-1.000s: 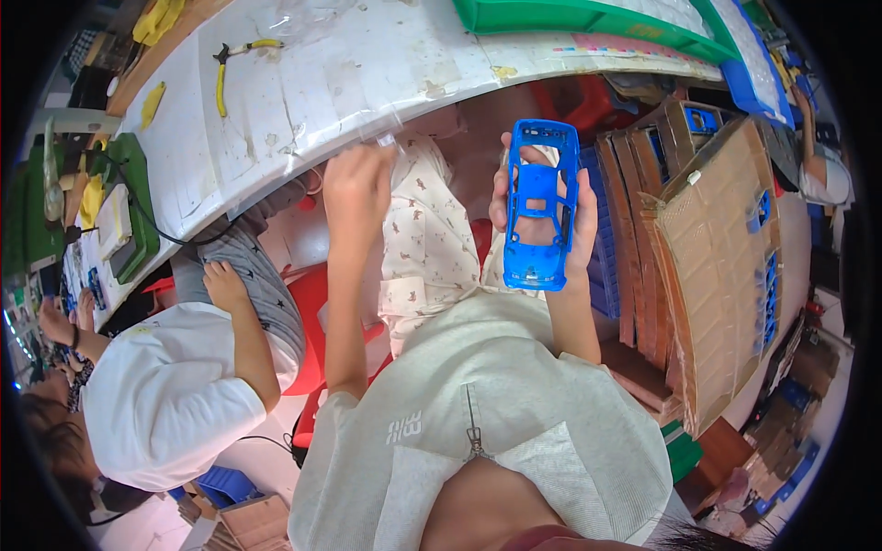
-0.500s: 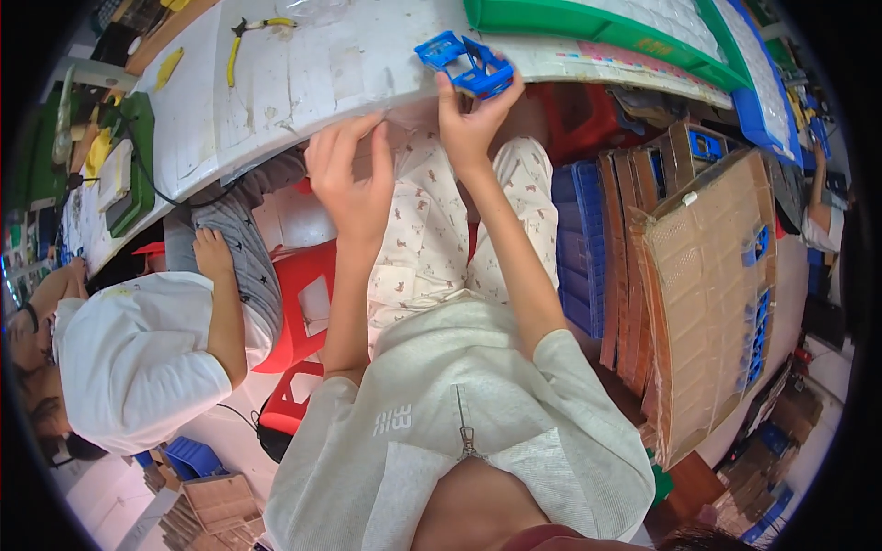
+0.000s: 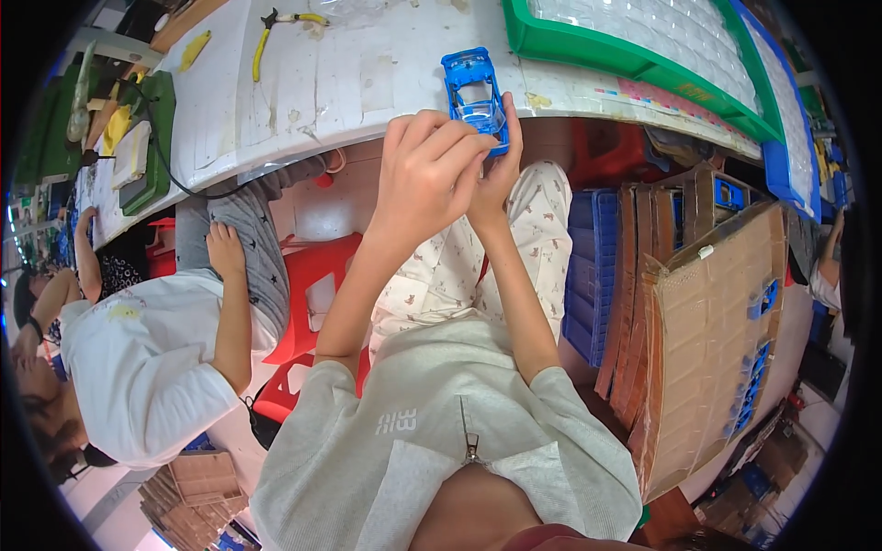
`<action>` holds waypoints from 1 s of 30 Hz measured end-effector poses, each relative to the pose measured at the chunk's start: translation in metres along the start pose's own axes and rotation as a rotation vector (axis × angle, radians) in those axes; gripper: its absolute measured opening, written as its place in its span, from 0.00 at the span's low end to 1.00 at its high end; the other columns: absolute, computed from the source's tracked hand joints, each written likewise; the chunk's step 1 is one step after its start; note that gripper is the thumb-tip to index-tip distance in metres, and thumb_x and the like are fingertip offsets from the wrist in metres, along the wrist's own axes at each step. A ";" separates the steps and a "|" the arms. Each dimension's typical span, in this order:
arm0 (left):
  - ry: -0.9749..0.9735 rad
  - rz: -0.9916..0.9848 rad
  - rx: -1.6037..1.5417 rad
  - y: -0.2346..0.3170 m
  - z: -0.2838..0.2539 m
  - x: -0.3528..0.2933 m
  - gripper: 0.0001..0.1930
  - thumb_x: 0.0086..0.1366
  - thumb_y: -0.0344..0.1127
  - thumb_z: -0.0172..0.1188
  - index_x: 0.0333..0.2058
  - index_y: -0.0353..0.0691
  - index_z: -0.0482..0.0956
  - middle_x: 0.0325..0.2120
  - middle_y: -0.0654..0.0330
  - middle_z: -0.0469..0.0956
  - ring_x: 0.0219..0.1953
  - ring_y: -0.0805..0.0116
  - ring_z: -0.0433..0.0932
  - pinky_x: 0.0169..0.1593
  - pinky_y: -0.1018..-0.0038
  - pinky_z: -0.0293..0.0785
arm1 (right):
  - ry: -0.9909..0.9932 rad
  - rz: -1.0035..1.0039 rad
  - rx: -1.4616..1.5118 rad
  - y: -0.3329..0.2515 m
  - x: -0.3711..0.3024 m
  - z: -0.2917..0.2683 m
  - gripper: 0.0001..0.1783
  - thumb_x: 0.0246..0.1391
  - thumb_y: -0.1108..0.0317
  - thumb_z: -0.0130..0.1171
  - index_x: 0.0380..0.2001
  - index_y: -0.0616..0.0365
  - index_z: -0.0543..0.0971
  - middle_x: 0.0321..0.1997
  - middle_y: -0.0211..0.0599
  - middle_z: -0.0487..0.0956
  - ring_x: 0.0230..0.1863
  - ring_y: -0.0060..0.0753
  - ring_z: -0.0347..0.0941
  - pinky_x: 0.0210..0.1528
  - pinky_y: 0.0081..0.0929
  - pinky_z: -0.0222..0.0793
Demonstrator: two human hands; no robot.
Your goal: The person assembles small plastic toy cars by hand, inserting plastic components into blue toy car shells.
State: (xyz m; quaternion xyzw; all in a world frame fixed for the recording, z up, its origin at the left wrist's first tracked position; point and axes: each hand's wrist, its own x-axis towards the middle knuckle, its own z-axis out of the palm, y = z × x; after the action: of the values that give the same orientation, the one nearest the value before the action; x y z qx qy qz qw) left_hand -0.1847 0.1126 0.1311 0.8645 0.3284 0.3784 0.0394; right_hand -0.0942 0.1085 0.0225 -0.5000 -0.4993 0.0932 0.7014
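Fingers of both hands closed on blue toy car body, hollow shell, table edge

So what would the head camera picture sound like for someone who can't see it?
Both hands, left hand and right hand, hold a blue toy car shell at the edge of a white table. A green tray lies beyond; another person sits alongside.

A factory assembly bench: green parts tray, cardboard cartons, seated co-worker.
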 end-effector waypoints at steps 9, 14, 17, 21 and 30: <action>-0.020 -0.113 -0.131 -0.013 0.002 0.001 0.05 0.48 0.29 0.59 0.26 0.45 0.80 0.25 0.68 0.76 0.31 0.70 0.69 0.38 0.73 0.58 | 0.011 -0.070 -0.008 0.005 -0.002 0.005 0.39 0.40 0.73 0.62 0.56 0.67 0.55 0.59 0.56 0.59 0.59 0.52 0.58 0.58 0.39 0.56; -0.141 -0.105 -0.151 -0.019 0.001 0.002 0.06 0.47 0.29 0.60 0.27 0.44 0.80 0.25 0.68 0.76 0.31 0.69 0.69 0.38 0.73 0.59 | 0.003 -0.059 0.005 0.008 -0.004 0.004 0.40 0.39 0.73 0.62 0.56 0.67 0.56 0.59 0.56 0.59 0.59 0.51 0.59 0.58 0.38 0.56; -0.092 -0.055 -0.069 -0.016 0.003 0.003 0.06 0.47 0.29 0.60 0.27 0.44 0.80 0.24 0.68 0.76 0.30 0.70 0.69 0.37 0.73 0.59 | 0.016 -0.037 0.023 0.009 -0.004 0.004 0.40 0.39 0.74 0.62 0.56 0.66 0.56 0.59 0.57 0.59 0.58 0.51 0.59 0.57 0.38 0.57; -0.048 -0.029 -0.053 -0.015 0.004 0.000 0.06 0.46 0.29 0.60 0.26 0.44 0.80 0.24 0.69 0.76 0.30 0.71 0.68 0.36 0.74 0.59 | 0.022 -0.070 -0.016 0.008 -0.002 0.003 0.40 0.38 0.74 0.62 0.56 0.66 0.56 0.59 0.57 0.59 0.58 0.51 0.60 0.57 0.38 0.58; -0.024 -0.028 -0.044 -0.016 0.011 -0.002 0.07 0.46 0.29 0.60 0.27 0.44 0.80 0.26 0.70 0.76 0.29 0.72 0.69 0.36 0.74 0.59 | 0.032 -0.036 0.017 0.008 -0.003 0.001 0.39 0.38 0.74 0.62 0.55 0.66 0.57 0.58 0.57 0.60 0.57 0.51 0.60 0.56 0.37 0.59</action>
State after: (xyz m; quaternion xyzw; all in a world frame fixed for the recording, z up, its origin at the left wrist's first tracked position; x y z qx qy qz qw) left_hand -0.1870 0.1258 0.1172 0.8633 0.3316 0.3745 0.0675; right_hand -0.0934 0.1108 0.0139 -0.4864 -0.4961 0.0768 0.7151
